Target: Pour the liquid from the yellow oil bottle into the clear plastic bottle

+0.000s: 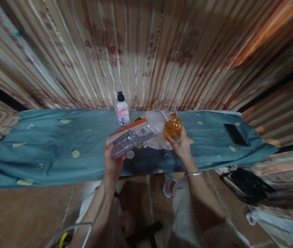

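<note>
My left hand [113, 162] is closed round the base of a large clear plastic bottle [136, 134] with a printed label. The bottle is tilted, its neck up and to the right, close to the rim of an amber container [172, 126]. My right hand [179, 143] grips that see-through amber container from its right side, over the bench. Whether liquid passes between the two cannot be made out. Below them a crumpled white cloth or tissue [159, 143] lies on the teal cover. A small round whitish cap [130, 154] rests near my left hand.
A clear bottle with a black top and pink label [123, 115] stands at the back of the teal-covered bench [53, 144]. A black phone [235, 134] lies at the right. Patterned curtains [136, 51] hang behind. A black bag [250, 184] sits on the floor at right.
</note>
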### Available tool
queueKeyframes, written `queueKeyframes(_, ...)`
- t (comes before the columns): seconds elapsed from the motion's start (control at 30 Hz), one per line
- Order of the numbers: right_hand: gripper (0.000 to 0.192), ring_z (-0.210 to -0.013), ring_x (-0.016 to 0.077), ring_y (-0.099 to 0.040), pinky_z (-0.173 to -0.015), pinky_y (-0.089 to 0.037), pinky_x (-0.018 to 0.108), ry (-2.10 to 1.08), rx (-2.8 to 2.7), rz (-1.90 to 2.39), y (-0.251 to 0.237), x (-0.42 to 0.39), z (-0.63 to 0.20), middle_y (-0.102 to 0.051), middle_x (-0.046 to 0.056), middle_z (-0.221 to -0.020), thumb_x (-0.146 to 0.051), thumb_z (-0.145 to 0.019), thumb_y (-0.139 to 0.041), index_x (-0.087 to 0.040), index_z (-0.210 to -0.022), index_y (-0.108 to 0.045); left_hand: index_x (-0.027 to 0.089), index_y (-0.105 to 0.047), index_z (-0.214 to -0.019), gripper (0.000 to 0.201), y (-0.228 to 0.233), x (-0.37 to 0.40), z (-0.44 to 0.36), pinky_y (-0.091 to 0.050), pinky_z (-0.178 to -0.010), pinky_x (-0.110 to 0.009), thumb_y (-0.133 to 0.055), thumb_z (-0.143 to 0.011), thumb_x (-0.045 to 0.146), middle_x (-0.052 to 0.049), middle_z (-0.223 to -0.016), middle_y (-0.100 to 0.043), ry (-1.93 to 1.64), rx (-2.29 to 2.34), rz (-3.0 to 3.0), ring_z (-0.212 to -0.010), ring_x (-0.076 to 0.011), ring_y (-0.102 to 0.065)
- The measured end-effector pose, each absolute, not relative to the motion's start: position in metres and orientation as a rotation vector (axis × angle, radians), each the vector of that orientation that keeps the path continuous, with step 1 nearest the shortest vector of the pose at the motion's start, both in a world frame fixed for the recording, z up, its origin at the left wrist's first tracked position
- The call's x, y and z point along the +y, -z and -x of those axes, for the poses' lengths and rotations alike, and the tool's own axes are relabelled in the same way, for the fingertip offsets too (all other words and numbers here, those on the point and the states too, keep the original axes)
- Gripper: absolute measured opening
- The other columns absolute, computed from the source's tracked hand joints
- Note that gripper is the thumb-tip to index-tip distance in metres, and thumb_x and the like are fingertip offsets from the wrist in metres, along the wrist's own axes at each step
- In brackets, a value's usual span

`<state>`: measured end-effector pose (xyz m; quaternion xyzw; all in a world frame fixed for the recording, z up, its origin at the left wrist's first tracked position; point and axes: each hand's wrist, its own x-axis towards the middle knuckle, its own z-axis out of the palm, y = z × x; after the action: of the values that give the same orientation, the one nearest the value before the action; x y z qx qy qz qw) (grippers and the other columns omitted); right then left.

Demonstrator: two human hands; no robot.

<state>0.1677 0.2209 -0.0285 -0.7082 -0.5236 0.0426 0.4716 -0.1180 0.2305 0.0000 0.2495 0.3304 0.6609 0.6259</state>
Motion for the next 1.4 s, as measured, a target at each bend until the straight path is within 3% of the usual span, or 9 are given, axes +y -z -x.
queueKeyframes(0.17, 0.089, -0.124, 0.0392, -0.076, -0.107, -0.062, 0.057, -0.089, -1.356, 1.716, 0.029, 0.217, -0.172, -0.076, 0.023, -0.138, -0.071, -0.084, -0.079, -0.015, -0.149, -0.055, 0.021, -0.079, -0.109, 0.049, 0.001, 0.232, 0.123, -0.027, -0.035, -0.017, -0.083, -0.073, 0.055, -0.006, -0.094, -0.081, -1.544, 0.745, -0.605, -0.055, -0.0122, -0.062)
queueKeyframes(0.57, 0.081, -0.132, 0.0379, -0.073, -0.113, -0.060, 0.056, -0.045, -1.431, 1.689, 0.032, 0.216, -0.169, -0.073, 0.023, -0.144, -0.059, -0.089, -0.078, -0.016, -0.153, -0.052, 0.020, -0.077, -0.091, 0.045, 0.000, 0.235, 0.127, -0.029, -0.035, -0.016, -0.086, -0.068, 0.058, -0.003, -0.084, -0.079, -1.578, 0.782, -0.608, -0.052, -0.0116, -0.062)
queueKeyframes(0.9, 0.080, -0.138, 0.0354, -0.070, -0.117, -0.058, 0.056, -0.043, -1.490, 1.681, 0.037, 0.214, -0.173, -0.070, 0.021, -0.150, -0.051, -0.090, -0.080, -0.018, -0.157, -0.050, 0.019, -0.079, -0.091, 0.047, -0.003, 0.236, 0.143, -0.038, -0.038, -0.018, -0.089, -0.065, 0.057, -0.001, -0.074, -0.074, -1.584, 0.837, -0.633, -0.049, -0.0106, -0.057)
queueKeyframes(1.4, 0.077, -0.137, 0.0362, -0.069, -0.114, -0.059, 0.057, -0.064, -1.451, 1.600, 0.044, 0.218, -0.170, -0.069, 0.021, -0.150, -0.050, -0.090, -0.078, -0.018, -0.155, -0.052, 0.018, -0.077, -0.098, 0.054, -0.014, 0.247, 0.149, -0.033, -0.029, -0.017, -0.092, -0.060, 0.053, -0.003, -0.075, -0.076, -1.557, 0.831, -0.662, -0.042, -0.0115, -0.058)
